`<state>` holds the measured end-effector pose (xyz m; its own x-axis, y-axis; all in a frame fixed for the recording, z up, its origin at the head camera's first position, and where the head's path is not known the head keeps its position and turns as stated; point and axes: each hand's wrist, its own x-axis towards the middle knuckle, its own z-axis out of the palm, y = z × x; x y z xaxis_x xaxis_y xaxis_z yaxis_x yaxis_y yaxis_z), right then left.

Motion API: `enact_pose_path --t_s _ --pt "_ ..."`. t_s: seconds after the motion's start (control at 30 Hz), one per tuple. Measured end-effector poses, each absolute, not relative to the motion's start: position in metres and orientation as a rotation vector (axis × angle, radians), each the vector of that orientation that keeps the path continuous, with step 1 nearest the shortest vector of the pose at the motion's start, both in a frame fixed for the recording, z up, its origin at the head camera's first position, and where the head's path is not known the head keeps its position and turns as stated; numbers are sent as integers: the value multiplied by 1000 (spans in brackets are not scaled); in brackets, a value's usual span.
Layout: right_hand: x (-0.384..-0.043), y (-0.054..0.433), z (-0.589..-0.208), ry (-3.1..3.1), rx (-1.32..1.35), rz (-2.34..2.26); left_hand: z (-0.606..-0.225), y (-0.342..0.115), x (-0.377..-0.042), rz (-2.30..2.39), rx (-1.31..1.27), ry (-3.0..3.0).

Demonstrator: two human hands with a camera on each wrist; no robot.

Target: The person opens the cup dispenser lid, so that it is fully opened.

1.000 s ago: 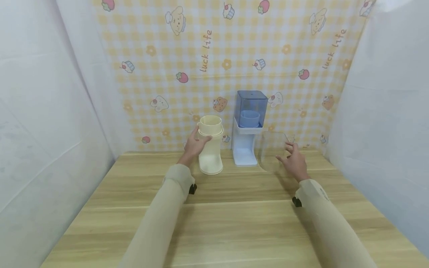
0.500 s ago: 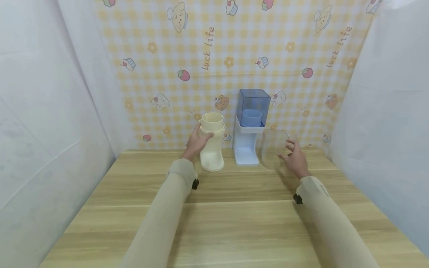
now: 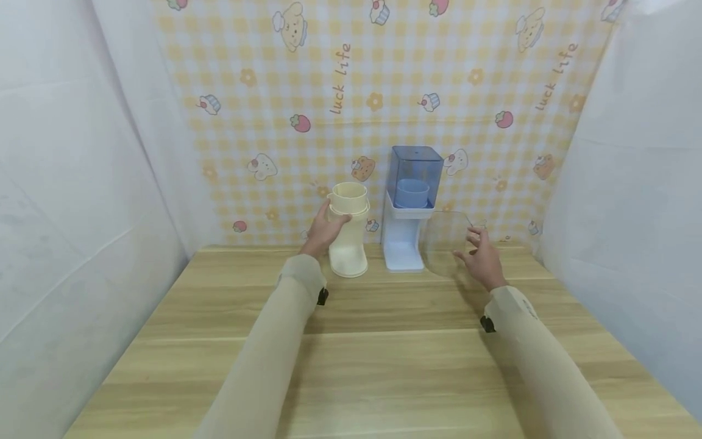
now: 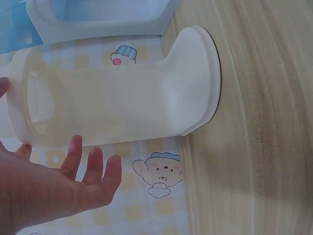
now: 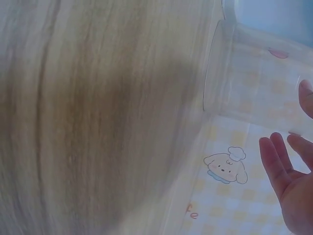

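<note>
Near the back of the table, my left hand (image 3: 326,230) grips a cream dispenser stand (image 3: 348,241) just below its round rim. Thumb in front and index finger at the side lie around it, while the other fingers stay off it in the left wrist view. The stand is upright, its foot on the wood (image 4: 198,81). My right hand (image 3: 482,259) holds a clear plastic cover (image 3: 445,244) by its right side, thumb in front. This cover stands upright on the table and is hard to see against the cloth. Part of the right hand is cut off in its wrist view.
A white dispenser (image 3: 403,244) with a see-through blue cover (image 3: 415,160) stands between both hands. Behind it hangs a checked cloth (image 3: 307,79) along the table's back edge. White sheets (image 3: 620,201) hang at both sides of the wooden table (image 3: 384,366).
The cream stand and my left hand have shifted slightly back and toward the white dispenser. My right hand and the clear cover stay almost where they were. The head view has tilted a little.
</note>
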<state>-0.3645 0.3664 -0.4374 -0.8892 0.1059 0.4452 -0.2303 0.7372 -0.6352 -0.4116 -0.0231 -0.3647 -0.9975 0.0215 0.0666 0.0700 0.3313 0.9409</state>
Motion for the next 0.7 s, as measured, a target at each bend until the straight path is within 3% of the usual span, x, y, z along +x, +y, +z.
enact_pose_path --t_s 0.7 --pt "-373 376 -442 -2479 185 1013 -363 -20 -433 -1796 -174 -2551"
